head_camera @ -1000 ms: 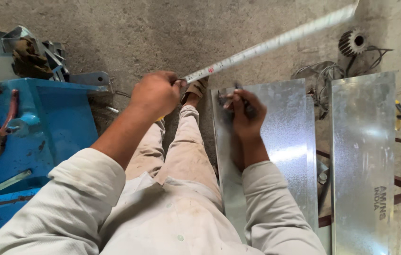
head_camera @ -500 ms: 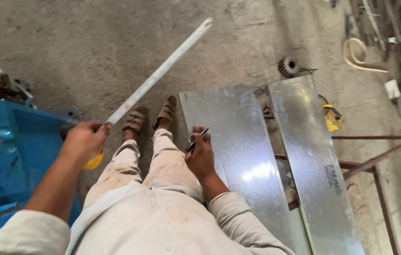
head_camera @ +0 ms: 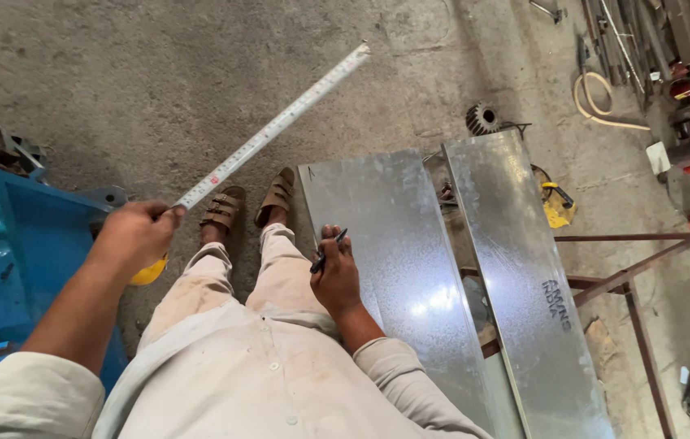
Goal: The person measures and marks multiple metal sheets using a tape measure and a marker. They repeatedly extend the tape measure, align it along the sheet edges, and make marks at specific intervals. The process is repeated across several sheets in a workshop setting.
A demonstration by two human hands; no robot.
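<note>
Left hand (head_camera: 135,237) clamped on yellow tape measure (head_camera: 150,270), blade (head_camera: 273,128) out over floor, clear of sheet. Right hand (head_camera: 334,276) pinches pen (head_camera: 327,251), resting on near metal sheet (head_camera: 398,260). Small mark near sheet corner; no cut visible, second sheet (head_camera: 516,268) untouched.

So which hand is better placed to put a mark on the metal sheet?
Right, most likely. The right hand holds a pen and rests at the near sheet's edge. The left hand is off to the side, gripping the yellow tape measure with its blade extended over the floor.
</note>
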